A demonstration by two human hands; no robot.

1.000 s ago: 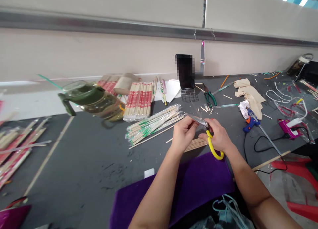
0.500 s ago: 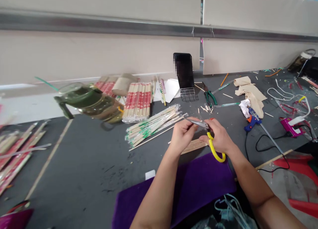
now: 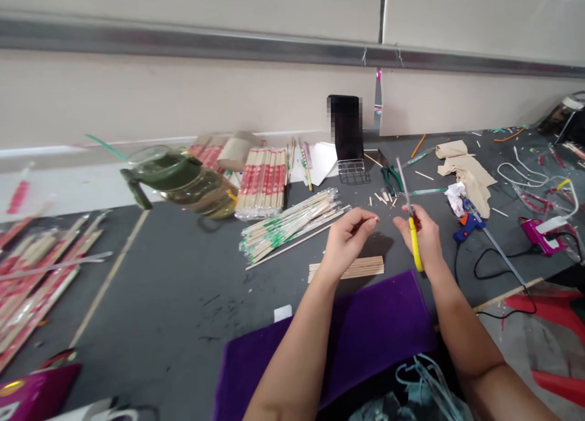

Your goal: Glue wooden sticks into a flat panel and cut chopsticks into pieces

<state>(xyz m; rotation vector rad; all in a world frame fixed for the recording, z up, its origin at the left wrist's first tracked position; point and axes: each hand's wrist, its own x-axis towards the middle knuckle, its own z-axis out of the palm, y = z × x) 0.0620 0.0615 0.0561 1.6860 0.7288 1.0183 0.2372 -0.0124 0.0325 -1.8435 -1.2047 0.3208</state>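
Covering most of the frame, a dark grey desk (image 3: 173, 287) runs up to a beige partition wall (image 3: 183, 98). Right hand (image 3: 423, 241) is closed on one pair of yellow-handled scissors (image 3: 411, 226), blades pointing up. Left hand (image 3: 350, 238) pinches a tiny stick piece. One flat row of cut sticks (image 3: 350, 267) lies below, above one purple cloth (image 3: 356, 336).
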